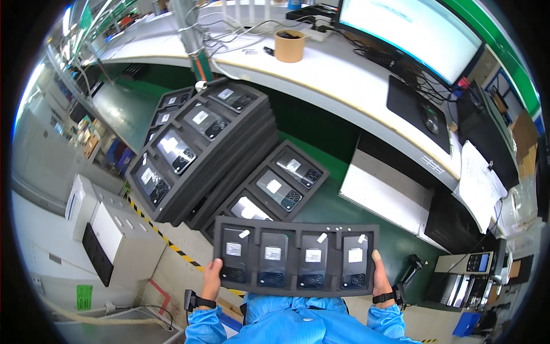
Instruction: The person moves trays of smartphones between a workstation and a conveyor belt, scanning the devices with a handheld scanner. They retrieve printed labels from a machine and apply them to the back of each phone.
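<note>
A black foam tray [291, 238] is held level in front of my body, one hand at each short end. My left hand [212, 280] grips its left end and my right hand [380, 276] its right end, with the thumb up along the edge. Several smartphones lie in the tray's slots, backs up, among them a phone [272, 264] with a white label and a camera cluster at its near end. Ahead and to the left stands a tall stack of similar trays [229, 140], with phones in the top one. Beside it, a lower tray [269, 178] also holds phones.
A white workbench [344, 74] curves across the far side, bearing a monitor [412, 34], a mouse [428, 117] and a roll of brown tape [289, 47]. White boxes [114, 229] stand at left. A label printer [467, 269] and a handheld scanner [411, 268] are at right.
</note>
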`<move>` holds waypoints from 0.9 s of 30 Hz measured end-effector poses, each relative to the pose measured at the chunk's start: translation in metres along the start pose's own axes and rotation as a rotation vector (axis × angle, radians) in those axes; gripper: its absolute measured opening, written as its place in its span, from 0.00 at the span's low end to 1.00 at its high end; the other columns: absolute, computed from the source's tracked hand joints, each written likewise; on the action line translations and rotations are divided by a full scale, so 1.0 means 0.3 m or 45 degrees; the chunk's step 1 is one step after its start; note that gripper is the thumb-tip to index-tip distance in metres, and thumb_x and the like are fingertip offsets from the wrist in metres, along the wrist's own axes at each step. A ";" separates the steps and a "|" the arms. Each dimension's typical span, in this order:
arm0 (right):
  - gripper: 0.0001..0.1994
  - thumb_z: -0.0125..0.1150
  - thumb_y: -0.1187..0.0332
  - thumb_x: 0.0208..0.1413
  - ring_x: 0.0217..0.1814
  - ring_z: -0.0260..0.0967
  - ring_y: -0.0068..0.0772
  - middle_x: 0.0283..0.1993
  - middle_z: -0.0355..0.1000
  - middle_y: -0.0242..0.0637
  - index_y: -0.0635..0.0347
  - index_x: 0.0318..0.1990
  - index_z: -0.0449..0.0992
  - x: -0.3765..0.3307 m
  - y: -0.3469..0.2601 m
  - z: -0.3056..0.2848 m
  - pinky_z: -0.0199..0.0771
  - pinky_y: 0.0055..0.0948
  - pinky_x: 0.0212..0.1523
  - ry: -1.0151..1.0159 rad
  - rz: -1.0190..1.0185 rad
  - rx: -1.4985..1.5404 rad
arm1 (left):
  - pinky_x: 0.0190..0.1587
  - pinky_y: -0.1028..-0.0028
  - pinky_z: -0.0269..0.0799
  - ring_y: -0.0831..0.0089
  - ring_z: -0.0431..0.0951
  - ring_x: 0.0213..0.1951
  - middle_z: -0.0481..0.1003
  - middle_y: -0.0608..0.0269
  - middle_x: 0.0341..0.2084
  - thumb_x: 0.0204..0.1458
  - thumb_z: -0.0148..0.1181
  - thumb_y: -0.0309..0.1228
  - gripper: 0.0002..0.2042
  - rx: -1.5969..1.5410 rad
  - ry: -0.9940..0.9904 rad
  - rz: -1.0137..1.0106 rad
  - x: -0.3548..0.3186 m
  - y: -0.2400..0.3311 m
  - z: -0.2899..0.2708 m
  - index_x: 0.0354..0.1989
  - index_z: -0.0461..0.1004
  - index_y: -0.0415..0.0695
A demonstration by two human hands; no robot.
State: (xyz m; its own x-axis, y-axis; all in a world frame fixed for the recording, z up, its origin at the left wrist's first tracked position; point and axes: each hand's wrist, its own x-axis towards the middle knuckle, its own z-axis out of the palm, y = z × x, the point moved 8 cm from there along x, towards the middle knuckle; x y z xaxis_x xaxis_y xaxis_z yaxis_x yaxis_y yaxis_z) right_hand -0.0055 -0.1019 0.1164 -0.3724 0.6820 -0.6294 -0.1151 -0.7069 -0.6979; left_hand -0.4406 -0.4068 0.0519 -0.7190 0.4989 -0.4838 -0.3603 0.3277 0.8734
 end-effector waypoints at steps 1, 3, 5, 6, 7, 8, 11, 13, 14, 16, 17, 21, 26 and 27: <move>0.32 0.53 0.43 0.69 0.57 0.77 0.36 0.61 0.76 0.43 0.64 0.66 0.70 -0.018 -0.031 0.039 0.76 0.34 0.58 -0.009 -0.041 -0.026 | 0.55 0.70 0.70 0.73 0.77 0.48 0.80 0.59 0.47 0.67 0.55 0.48 0.26 0.013 0.011 0.009 0.044 0.021 -0.021 0.54 0.77 0.31; 0.32 0.55 0.45 0.69 0.56 0.76 0.32 0.58 0.77 0.41 0.67 0.65 0.70 -0.061 -0.095 0.125 0.75 0.31 0.58 -0.067 -0.192 -0.127 | 0.61 0.68 0.65 0.71 0.74 0.53 0.78 0.59 0.52 0.70 0.49 0.52 0.30 -0.076 -0.033 0.089 0.126 0.074 -0.050 0.58 0.76 0.33; 0.31 0.57 0.47 0.69 0.55 0.76 0.29 0.57 0.77 0.40 0.68 0.64 0.71 -0.089 -0.124 0.166 0.74 0.30 0.57 -0.038 -0.231 -0.187 | 0.61 0.69 0.65 0.71 0.75 0.54 0.78 0.60 0.54 0.70 0.49 0.53 0.30 -0.218 0.002 0.037 0.175 0.096 -0.097 0.60 0.74 0.34; 0.30 0.57 0.48 0.70 0.54 0.76 0.29 0.57 0.77 0.40 0.68 0.63 0.71 -0.101 -0.143 0.186 0.75 0.29 0.57 -0.116 -0.296 -0.173 | 0.61 0.68 0.65 0.71 0.75 0.54 0.78 0.60 0.54 0.70 0.50 0.53 0.30 -0.248 0.001 0.060 0.191 0.115 -0.105 0.61 0.74 0.34; 0.30 0.56 0.48 0.70 0.54 0.76 0.28 0.57 0.77 0.39 0.68 0.63 0.71 -0.105 -0.122 0.164 0.75 0.29 0.56 -0.037 -0.214 -0.140 | 0.61 0.69 0.66 0.71 0.75 0.53 0.78 0.60 0.53 0.69 0.50 0.53 0.29 -0.223 -0.018 0.081 0.193 0.130 -0.107 0.60 0.75 0.35; 0.29 0.55 0.48 0.70 0.54 0.76 0.28 0.57 0.77 0.39 0.68 0.63 0.71 -0.104 -0.108 0.137 0.75 0.29 0.56 0.000 -0.188 -0.088 | 0.60 0.69 0.66 0.72 0.75 0.53 0.78 0.60 0.52 0.69 0.51 0.53 0.29 -0.224 -0.092 0.163 0.192 0.156 -0.083 0.59 0.75 0.35; 0.30 0.53 0.47 0.72 0.55 0.75 0.29 0.58 0.77 0.41 0.70 0.63 0.71 -0.086 -0.066 -0.039 0.75 0.29 0.56 0.188 -0.116 -0.058 | 0.58 0.69 0.67 0.71 0.74 0.50 0.77 0.59 0.49 0.68 0.54 0.50 0.27 0.060 -0.030 0.158 0.160 0.153 0.022 0.56 0.75 0.33; 0.33 0.54 0.46 0.70 0.59 0.73 0.33 0.60 0.76 0.43 0.73 0.64 0.70 -0.079 -0.028 -0.192 0.71 0.30 0.61 0.329 -0.082 -0.121 | 0.58 0.68 0.68 0.69 0.74 0.51 0.76 0.56 0.51 0.67 0.57 0.47 0.27 0.243 -0.119 0.212 0.116 0.148 0.167 0.58 0.73 0.31; 0.33 0.55 0.46 0.70 0.60 0.73 0.33 0.60 0.75 0.44 0.74 0.64 0.70 -0.079 -0.010 -0.277 0.69 0.30 0.62 0.423 -0.076 -0.115 | 0.57 0.68 0.68 0.69 0.73 0.51 0.75 0.54 0.51 0.66 0.59 0.46 0.27 0.377 -0.123 0.230 0.094 0.145 0.232 0.58 0.72 0.29; 0.34 0.57 0.46 0.69 0.61 0.71 0.34 0.61 0.75 0.44 0.75 0.64 0.71 -0.108 0.042 -0.456 0.67 0.31 0.64 0.647 -0.017 -0.097 | 0.53 0.69 0.70 0.71 0.74 0.46 0.77 0.55 0.44 0.63 0.64 0.42 0.25 0.312 0.123 0.271 0.016 0.096 0.363 0.54 0.74 0.28; 0.35 0.59 0.46 0.67 0.61 0.72 0.34 0.61 0.75 0.45 0.76 0.64 0.70 -0.126 0.054 -0.523 0.67 0.31 0.64 0.638 -0.060 -0.005 | 0.50 0.69 0.71 0.72 0.74 0.43 0.78 0.57 0.40 0.62 0.64 0.40 0.23 0.321 -0.128 0.314 0.008 0.101 0.465 0.51 0.75 0.29; 0.34 0.61 0.46 0.66 0.55 0.74 0.34 0.56 0.78 0.44 0.76 0.60 0.75 -0.198 0.122 -0.785 0.71 0.31 0.59 0.867 -0.041 0.036 | 0.38 0.70 0.71 0.76 0.73 0.35 0.78 0.61 0.31 0.60 0.64 0.38 0.18 0.338 -0.410 0.422 -0.021 0.057 0.743 0.42 0.77 0.31; 0.32 0.66 0.50 0.63 0.51 0.76 0.35 0.52 0.79 0.46 0.78 0.56 0.77 -0.099 0.107 -0.948 0.75 0.34 0.55 0.937 -0.299 0.069 | 0.39 0.61 0.74 0.65 0.79 0.33 0.80 0.45 0.26 0.58 0.66 0.47 0.26 0.598 -0.320 0.342 0.091 -0.049 0.973 0.36 0.79 0.28; 0.30 0.67 0.51 0.63 0.50 0.76 0.34 0.51 0.79 0.44 0.77 0.55 0.77 -0.063 0.115 -0.979 0.76 0.33 0.53 1.004 -0.246 0.037 | 0.44 0.59 0.75 0.53 0.84 0.37 0.81 0.37 0.31 0.56 0.66 0.53 0.30 0.789 -0.236 0.279 0.115 -0.071 0.991 0.39 0.81 0.28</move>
State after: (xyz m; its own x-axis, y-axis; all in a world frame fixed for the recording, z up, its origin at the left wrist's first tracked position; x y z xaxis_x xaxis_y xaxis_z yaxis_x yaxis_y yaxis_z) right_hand 0.2681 -0.0842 0.0039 0.4138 0.7164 -0.5617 -0.1386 -0.5602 -0.8167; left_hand -0.2812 -0.1581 0.0001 -0.6030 0.7174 -0.3490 0.2288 0.5746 0.7858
